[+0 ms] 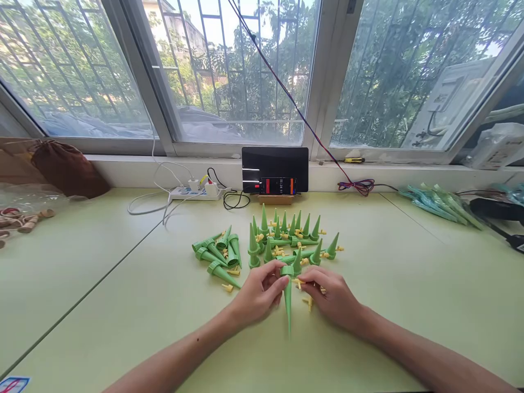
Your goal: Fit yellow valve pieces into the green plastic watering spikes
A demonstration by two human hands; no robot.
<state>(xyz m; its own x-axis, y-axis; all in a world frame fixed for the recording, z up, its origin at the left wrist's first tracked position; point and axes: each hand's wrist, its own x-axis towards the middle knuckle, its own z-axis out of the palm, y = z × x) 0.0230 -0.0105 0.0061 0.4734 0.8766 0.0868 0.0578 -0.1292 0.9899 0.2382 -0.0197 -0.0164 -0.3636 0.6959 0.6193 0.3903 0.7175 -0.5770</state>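
Note:
Near the middle of the table, my left hand (262, 289) grips a green plastic watering spike (288, 300) by its collar, with the pointed end towards me. Between the fingertips of my right hand (329, 292) is a small yellow valve (298, 282), close to the spike's collar; whether the two touch, I cannot tell. A loose yellow valve (308, 303) lies just below my right fingers. Beyond my hands stand several green spikes (315, 254) with points up, some with yellow valves at their sides. To the left lies a pile of green spikes (213, 252) with a few yellow valves (227, 287).
A tablet (275, 164) with a phone (279, 186) before it leans by the window sill. Left of these are a power strip (194, 193) and cables. Plastic-wrapped bundles (440, 202) and a black headset-like item (497, 213) lie right; a brown pouch (67, 169) sits far left.

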